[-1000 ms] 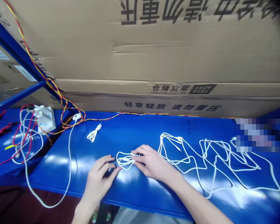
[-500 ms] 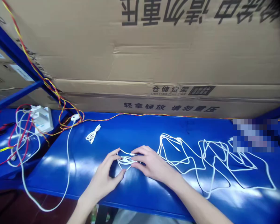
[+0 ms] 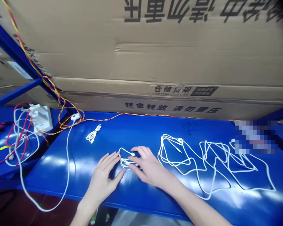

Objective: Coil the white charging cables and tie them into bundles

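A small loop of thin white cable (image 3: 127, 160) lies on the blue shelf top (image 3: 89, 175) between my two hands. My left hand (image 3: 103, 175) sits at the loop's left side, its fingers spread and their tips at or close to the cable. My right hand (image 3: 146, 167) lies over the loop's right end, with the thumb below it and the fingers above. That hand hides part of the cable, and a dark patch beneath the fingers is unclear.
A long tangled white cable (image 3: 208, 163) lies to the right. A small tied white cable coil (image 3: 92, 135) sits farther left. A white cable (image 3: 68, 163) runs from a small white piece to the front edge. Twisted red-yellow wires (image 3: 58, 97) lead to a white block (image 3: 41, 118). Cardboard boxes (image 3: 155, 47) stand behind.
The left fingers have spread and moved slightly away from the loop. The white loop has drawn narrower between my hands, and the whole view has shifted slightly.
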The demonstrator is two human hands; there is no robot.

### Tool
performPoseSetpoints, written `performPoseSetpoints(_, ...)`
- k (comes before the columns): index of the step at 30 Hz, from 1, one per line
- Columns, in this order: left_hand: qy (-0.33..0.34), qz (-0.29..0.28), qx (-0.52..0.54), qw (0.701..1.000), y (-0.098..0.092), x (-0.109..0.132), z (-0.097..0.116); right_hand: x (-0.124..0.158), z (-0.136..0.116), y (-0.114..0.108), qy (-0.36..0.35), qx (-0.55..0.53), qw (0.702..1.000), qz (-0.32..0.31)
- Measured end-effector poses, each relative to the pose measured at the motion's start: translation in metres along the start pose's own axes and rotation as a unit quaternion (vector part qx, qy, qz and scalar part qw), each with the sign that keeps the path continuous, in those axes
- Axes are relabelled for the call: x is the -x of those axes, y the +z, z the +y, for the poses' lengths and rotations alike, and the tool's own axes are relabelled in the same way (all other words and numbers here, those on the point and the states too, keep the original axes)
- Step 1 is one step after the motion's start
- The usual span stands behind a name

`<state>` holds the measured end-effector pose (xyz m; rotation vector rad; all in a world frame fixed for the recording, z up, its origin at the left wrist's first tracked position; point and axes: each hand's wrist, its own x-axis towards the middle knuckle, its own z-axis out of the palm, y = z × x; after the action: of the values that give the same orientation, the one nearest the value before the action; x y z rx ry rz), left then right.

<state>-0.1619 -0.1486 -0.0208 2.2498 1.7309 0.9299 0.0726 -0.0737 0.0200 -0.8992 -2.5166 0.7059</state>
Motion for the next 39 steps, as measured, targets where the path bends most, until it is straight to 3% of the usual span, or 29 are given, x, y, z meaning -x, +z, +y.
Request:
performPoseSetpoints(9,-0.077,0.048,-0.048,0.995,0.006,0.003,0.012,0.003,0.009,-0.005,-0.014,-0.015,1.000,-0.009)
performPoseSetpoints(15,-0.120,0.041,-0.040,0.991,0.013,0.005,0.018,0.003,0.012,-0.009,-0.022,-0.004,1.000,-0.007)
performPoseSetpoints(24,-0.046,-0.056,0.000,0.997,0.009,-0.002,0.024,0.000,0.006,-0.004,-0.055,0.071,0.996,-0.020)
performPoseSetpoints(33,0.060,0.021,-0.062,0.996,0.007,-0.002,0.024,0.000,0.014,-0.007,-0.008,-0.050,0.999,-0.013)
performPoseSetpoints(39,0.049,0.066,-0.052,0.995,0.011,0.000,0.025,-0.002,0.032,-0.013,0.024,-0.062,0.998,-0.007)
